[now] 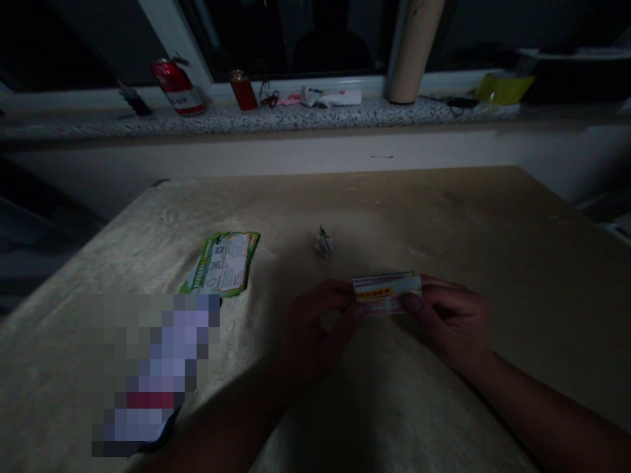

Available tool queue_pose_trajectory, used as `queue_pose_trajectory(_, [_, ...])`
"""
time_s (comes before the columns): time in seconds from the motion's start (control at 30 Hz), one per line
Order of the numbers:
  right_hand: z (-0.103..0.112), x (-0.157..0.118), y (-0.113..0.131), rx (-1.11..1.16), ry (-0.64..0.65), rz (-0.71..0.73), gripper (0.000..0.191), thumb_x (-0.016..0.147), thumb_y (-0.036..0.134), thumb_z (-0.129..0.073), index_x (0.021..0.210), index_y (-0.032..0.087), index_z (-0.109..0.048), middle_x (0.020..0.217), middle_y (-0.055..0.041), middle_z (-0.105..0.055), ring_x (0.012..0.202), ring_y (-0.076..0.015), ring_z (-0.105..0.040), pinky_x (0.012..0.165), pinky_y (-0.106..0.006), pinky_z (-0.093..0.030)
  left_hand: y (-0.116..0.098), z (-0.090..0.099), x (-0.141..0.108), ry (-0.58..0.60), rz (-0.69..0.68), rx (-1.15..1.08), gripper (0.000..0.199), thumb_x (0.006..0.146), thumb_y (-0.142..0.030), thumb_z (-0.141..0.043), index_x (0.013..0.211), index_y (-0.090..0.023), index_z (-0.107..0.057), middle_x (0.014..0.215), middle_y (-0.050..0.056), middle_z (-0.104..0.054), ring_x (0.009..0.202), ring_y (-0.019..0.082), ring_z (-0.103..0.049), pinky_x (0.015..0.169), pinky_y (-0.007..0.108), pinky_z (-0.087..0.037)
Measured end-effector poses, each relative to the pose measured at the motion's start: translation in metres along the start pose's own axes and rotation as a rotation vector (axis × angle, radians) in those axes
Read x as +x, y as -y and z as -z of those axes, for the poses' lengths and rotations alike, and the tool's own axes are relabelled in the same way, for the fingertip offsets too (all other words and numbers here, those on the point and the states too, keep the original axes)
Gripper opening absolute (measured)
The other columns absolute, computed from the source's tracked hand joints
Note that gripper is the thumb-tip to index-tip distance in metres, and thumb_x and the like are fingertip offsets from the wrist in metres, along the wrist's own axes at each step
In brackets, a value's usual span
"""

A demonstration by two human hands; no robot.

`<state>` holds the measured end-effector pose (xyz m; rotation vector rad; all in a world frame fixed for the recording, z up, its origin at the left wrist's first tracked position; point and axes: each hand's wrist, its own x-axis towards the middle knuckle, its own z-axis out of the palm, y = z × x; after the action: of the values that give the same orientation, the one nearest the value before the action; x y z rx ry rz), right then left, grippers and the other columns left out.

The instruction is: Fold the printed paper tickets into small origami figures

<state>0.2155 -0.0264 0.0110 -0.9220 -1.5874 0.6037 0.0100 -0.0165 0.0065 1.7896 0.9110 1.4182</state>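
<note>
Between my two hands is a folded piece of printed paper (382,292), white with a yellow strip and a green edge. My left hand (323,322) pinches its left end between thumb and fingers. At the right end, my right hand (453,318) grips it with the thumb pressed on the near face. A small folded paper piece (324,243) stands on the table just beyond my left hand. Farther left lies a stack of green and white printed sheets (221,263).
A phone-like device (162,374), blurred by pixels, lies at the left of the cloth-covered table (419,203). Along the granite windowsill (305,119) stand a red can (178,89), a reddish jar (243,90), a cardboard tube (414,52) and a yellow item (505,89).
</note>
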Motion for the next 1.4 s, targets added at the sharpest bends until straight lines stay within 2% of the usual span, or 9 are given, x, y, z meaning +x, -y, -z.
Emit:
queue_pose_trajectory(0.27, [-0.001,0.004,0.006,-0.059,-0.004,0.042,0.027,0.087,0.015,-0.070,0.061,0.022,-0.069,0.068,-0.0021,-0.075,0.056,-0.0142,-0.068,0.049,-0.023,-0.056,0.000,-0.001,0.000,0.008,-0.064,0.057,0.013,0.086,-0.014,-0.068,0.074,-0.018,-0.071,0.084,0.004,-0.078,0.069,0.012,-0.072,0.063,0.021,-0.061])
queue_pose_trajectory(0.43, [0.000,0.003,0.004,-0.073,0.012,0.042,0.031,0.088,0.017,-0.069,0.058,0.022,-0.066,0.064,-0.0018,-0.073,0.054,-0.0144,-0.067,0.046,-0.023,-0.054,0.001,-0.002,0.000,-0.001,-0.056,0.055,0.015,0.085,-0.015,-0.069,0.071,-0.018,-0.070,0.083,0.004,-0.078,0.068,0.012,-0.073,0.060,0.022,-0.061])
queue_pose_trajectory(0.7, [-0.001,0.001,0.002,0.013,-0.024,0.013,0.023,0.083,0.009,-0.071,0.063,0.021,-0.068,0.072,-0.0014,-0.076,0.060,-0.0137,-0.071,0.052,-0.021,-0.058,-0.004,-0.001,0.001,-0.003,-0.048,0.085,0.016,0.085,-0.013,-0.069,0.069,-0.018,-0.069,0.080,0.003,-0.076,0.065,0.010,-0.070,0.056,0.018,-0.058])
queue_pose_trajectory(0.9, [-0.002,-0.001,0.001,0.060,-0.025,-0.022,0.024,0.083,0.010,-0.073,0.062,0.021,-0.070,0.070,-0.0004,-0.075,0.059,-0.0121,-0.069,0.052,-0.020,-0.056,-0.006,0.000,0.000,-0.004,-0.053,0.068,0.015,0.084,-0.012,-0.070,0.070,-0.018,-0.069,0.082,0.003,-0.076,0.065,0.010,-0.070,0.053,0.017,-0.055])
queue_pose_trajectory(1.0, [-0.001,-0.001,-0.003,0.203,-0.027,-0.188,0.025,0.084,0.019,-0.077,0.060,0.021,-0.070,0.069,-0.0008,-0.075,0.059,-0.0134,-0.069,0.053,-0.022,-0.057,-0.003,0.004,0.000,0.037,-0.049,-0.005,0.015,0.087,-0.011,-0.065,0.076,-0.018,-0.070,0.084,0.004,-0.075,0.071,0.012,-0.071,0.062,0.022,-0.058])
queue_pose_trajectory(1.1, [0.001,0.001,-0.007,0.546,0.044,-0.493,0.023,0.083,0.032,-0.081,0.063,0.020,-0.075,0.067,-0.0025,-0.076,0.059,-0.0157,-0.072,0.058,-0.025,-0.061,0.004,0.010,0.000,0.024,-0.025,-0.101,0.010,0.090,-0.014,-0.064,0.092,-0.020,-0.071,0.093,0.006,-0.074,0.078,0.014,-0.070,0.069,0.026,-0.059])
queue_pose_trajectory(1.23, [0.004,0.004,-0.014,0.927,0.276,-0.871,0.018,0.078,0.031,-0.084,0.075,0.014,-0.079,0.071,-0.0078,-0.079,0.060,-0.0178,-0.075,0.059,-0.026,-0.064,0.011,0.013,0.003,0.127,-0.063,-0.064,0.041,0.084,-0.021,-0.076,0.124,-0.023,-0.066,0.113,0.011,-0.070,0.091,0.019,-0.069,0.077,0.030,-0.060])
queue_pose_trajectory(1.3, [0.003,0.003,-0.017,1.030,0.355,-1.006,0.019,0.076,0.030,-0.085,0.079,0.012,-0.079,0.074,-0.0091,-0.080,0.059,-0.0171,-0.075,0.057,-0.024,-0.063,0.010,0.012,0.006,0.184,-0.146,-0.060,0.035,0.086,-0.025,-0.077,0.120,-0.023,-0.070,0.118,0.012,-0.069,0.098,0.020,-0.069,0.082,0.033,-0.060])
queue_pose_trajectory(1.4, [0.000,0.000,-0.021,1.076,0.438,-1.116,0.026,0.074,0.034,-0.086,0.079,0.010,-0.078,0.072,-0.0086,-0.079,0.055,-0.0157,-0.073,0.053,-0.022,-0.061,0.005,0.010,0.010,0.246,-0.250,-0.088,0.016,0.090,-0.026,-0.074,0.105,-0.021,-0.075,0.106,0.010,-0.073,0.095,0.020,-0.070,0.083,0.033,-0.060])
